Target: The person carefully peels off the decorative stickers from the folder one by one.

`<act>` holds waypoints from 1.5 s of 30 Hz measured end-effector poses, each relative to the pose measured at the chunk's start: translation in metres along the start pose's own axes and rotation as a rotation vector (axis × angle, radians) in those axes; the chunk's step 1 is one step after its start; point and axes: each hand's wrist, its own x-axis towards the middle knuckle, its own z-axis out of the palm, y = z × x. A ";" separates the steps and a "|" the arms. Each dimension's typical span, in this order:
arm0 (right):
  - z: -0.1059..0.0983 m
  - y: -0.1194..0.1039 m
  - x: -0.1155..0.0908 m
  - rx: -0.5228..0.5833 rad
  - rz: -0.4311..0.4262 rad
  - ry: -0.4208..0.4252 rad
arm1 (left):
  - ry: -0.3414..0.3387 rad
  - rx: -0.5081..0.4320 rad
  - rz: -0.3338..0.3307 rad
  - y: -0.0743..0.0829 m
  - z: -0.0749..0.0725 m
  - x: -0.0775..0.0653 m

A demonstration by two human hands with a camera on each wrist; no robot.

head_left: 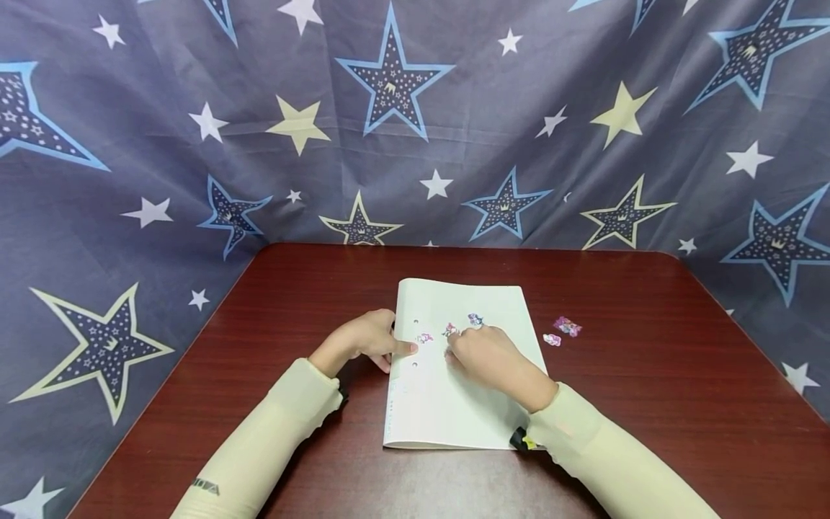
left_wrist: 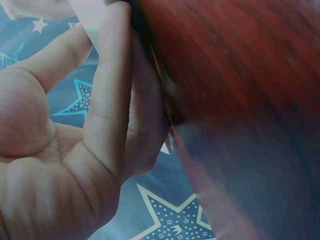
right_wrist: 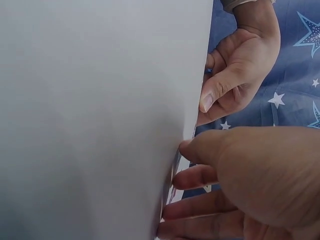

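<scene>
A white-paged notebook (head_left: 467, 404) lies on the table, its pages bowed up along the left side. My left hand (head_left: 371, 337) holds that left edge, thumb on the page and fingers at the side and below, as the left wrist view shows the hand (left_wrist: 75, 135) too. My right hand (head_left: 489, 357) presses fingertips onto the page at a small pink sticker (head_left: 450, 329), partly covered. A pink sticker (head_left: 424, 337) sits by my left thumb, and a blue-purple sticker (head_left: 475, 319) above my right hand. In the right wrist view, the right fingers (right_wrist: 200, 175) touch the page.
Right of the notebook, a small pink-white sticker (head_left: 552, 339) and a purple-pink one (head_left: 567, 326) lie on the dark red table (head_left: 648, 375). A star-patterned cloth (head_left: 441, 180) hangs behind the table and along its sides.
</scene>
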 end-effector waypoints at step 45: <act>0.003 -0.003 0.003 -0.087 -0.110 0.066 | -0.001 -0.008 0.003 -0.002 0.000 0.002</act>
